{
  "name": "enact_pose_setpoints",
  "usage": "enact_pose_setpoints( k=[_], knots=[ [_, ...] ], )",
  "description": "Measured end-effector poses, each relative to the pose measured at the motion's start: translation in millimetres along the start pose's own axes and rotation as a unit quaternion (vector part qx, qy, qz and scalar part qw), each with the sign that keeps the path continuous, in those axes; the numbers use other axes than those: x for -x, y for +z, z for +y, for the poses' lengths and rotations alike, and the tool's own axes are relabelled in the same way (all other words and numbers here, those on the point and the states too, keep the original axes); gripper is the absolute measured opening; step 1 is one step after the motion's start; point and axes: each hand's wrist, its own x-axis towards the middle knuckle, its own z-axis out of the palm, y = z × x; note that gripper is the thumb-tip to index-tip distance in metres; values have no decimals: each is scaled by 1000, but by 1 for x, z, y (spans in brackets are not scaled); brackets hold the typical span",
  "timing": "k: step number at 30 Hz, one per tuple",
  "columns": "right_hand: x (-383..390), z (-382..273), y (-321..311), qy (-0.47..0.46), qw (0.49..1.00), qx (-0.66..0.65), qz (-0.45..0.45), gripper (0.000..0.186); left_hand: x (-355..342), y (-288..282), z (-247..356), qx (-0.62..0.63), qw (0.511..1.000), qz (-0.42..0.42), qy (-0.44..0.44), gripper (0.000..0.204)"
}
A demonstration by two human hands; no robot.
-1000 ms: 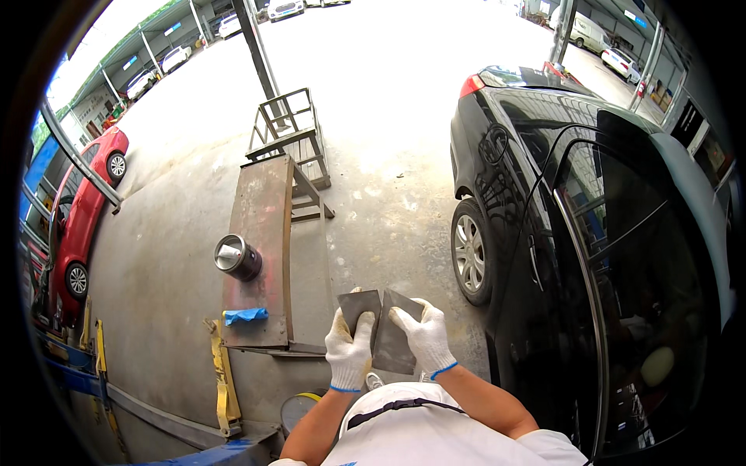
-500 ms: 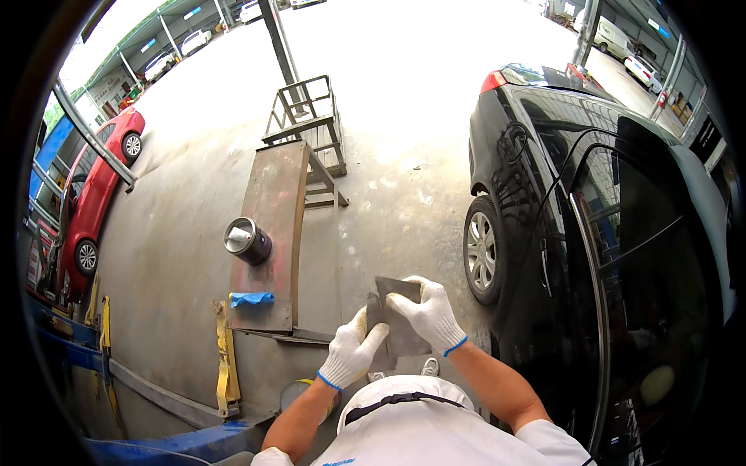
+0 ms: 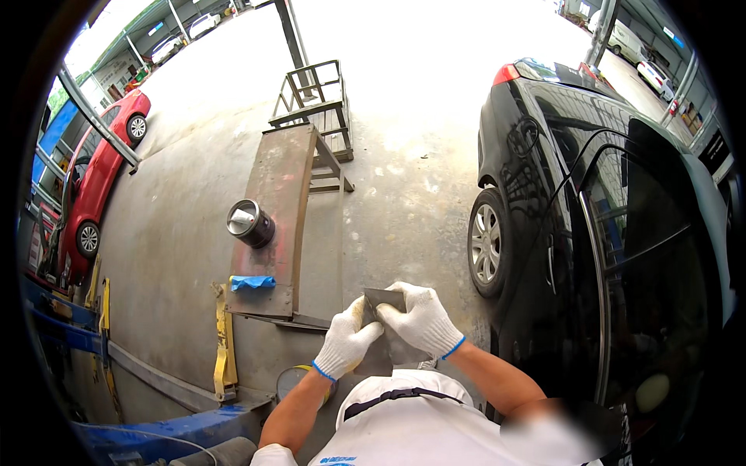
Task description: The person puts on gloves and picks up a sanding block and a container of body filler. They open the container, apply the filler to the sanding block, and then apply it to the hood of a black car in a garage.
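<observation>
Between the table (image 3: 284,167) and the black car (image 3: 536,233), two thin grey plates (image 3: 386,297) are held, one by the left grip (image 3: 346,340), one by the right grip (image 3: 422,320), both closed; light, stiff, possibly slippery handling is expected, hold being best taken along the sides

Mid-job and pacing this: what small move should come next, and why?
Perhaps ease the right hand slightly away from the left hand, parting the dark plates they hold: the plates seem to overlap, and the thumbs sit close together.
</observation>
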Motion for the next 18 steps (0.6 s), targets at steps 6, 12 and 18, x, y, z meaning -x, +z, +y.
enact_pose_setpoints(
  k=[6, 12, 18],
  knots=[
    [-8, -3, -2, -7, 999, 30, 10, 26, 10, -2, 2, -50, 999, -5, -20, 53],
    [-7, -9, 5, -41, 996, 27, -73, 29, 11, -14, -2, 81, 996, -16, -36, 59],
    [-10, -12, 15, -46, 996, 68, -39, 29, 7, -19, 2, 30, 998, -40, -45, 67]
  ],
)
